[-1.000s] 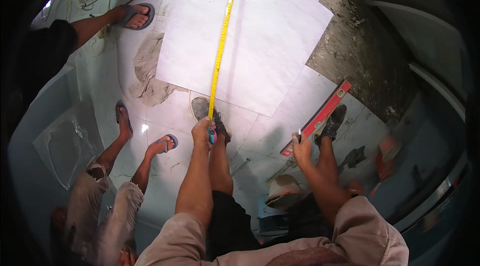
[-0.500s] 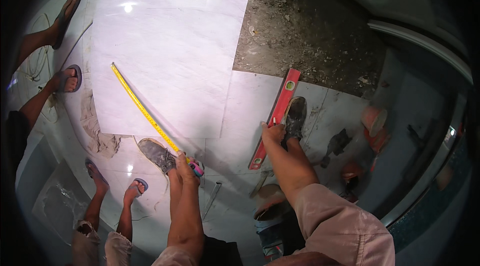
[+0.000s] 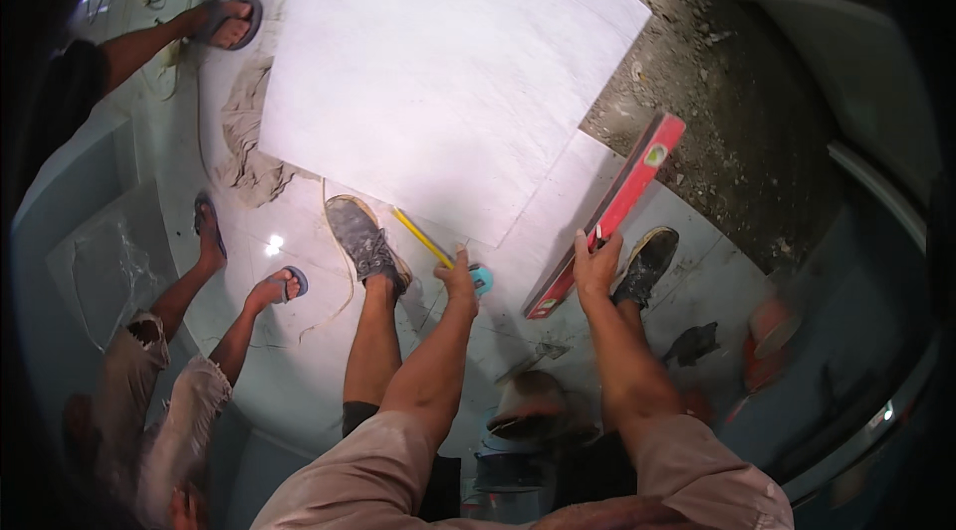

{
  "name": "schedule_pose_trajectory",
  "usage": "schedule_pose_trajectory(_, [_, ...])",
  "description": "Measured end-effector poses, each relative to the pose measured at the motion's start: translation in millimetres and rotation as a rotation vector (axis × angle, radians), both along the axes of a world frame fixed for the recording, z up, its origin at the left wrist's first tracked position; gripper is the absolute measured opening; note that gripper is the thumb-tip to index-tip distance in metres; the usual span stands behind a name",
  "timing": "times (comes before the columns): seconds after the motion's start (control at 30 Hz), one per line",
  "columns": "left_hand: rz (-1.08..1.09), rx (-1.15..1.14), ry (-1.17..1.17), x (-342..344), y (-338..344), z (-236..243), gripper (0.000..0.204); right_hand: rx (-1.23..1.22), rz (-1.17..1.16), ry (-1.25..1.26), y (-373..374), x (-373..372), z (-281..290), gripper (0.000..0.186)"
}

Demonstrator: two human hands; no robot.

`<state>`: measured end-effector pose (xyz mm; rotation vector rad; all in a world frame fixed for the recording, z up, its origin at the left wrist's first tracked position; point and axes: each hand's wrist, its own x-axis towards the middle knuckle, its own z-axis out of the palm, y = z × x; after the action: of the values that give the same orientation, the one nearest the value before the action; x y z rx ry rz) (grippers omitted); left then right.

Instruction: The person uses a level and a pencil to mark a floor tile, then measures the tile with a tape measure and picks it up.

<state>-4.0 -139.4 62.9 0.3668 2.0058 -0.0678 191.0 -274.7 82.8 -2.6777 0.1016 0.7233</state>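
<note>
While the left hand (image 3: pixel 457 276) is curled round a blue tape measure (image 3: pixel 482 279), a short bit of yellow blade (image 3: pixel 422 237) pokes out up and left, its tip near the lower edge of a big pale tile (image 3: pixel 448 82). Right hand (image 3: pixel 597 264) is closed on a red level (image 3: pixel 627 193), gripping it below the middle. The level is slanted, top end leaning right toward a patch of bare rubble (image 3: pixel 687 82). There's also some small white-tipped thing by the right fingers, too tiny to tell what.

Left shoe (image 3: pixel 363 231) is planted just below the tile, right shoe (image 3: pixel 649 261) is beside the level. Near the wearer's legs there's a bucket (image 3: pixel 533 400), kinda dim. Off to the left, somebody in ripped trousers (image 3: pixel 199 396) and a sandal (image 3: pixel 295 283) is standing on the tiled floor (image 3: pixel 289 326).
</note>
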Motion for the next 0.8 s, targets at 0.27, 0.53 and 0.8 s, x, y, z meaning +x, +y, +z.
schedule_pose_trajectory(0.27, [-0.726, 0.424, 0.097, -21.6, 28.6, 54.2, 0.089, 0.128, 0.249, 0.128, 186.2, 56.8, 89.3, 0.071])
schedule_pose_trajectory(0.53, [-1.497, 0.496, -0.243, 125.3, 232.8, 210.8, 0.087, 0.339, -0.144, -0.027, 298.8, 69.9, 133.5, 0.08])
schedule_pose_trajectory(0.8, [-2.0, 0.704, -0.28, 162.2, 379.4, 131.7, 0.057, 0.16, 0.5, -0.2, 328.2, 126.6, 134.7, 0.093])
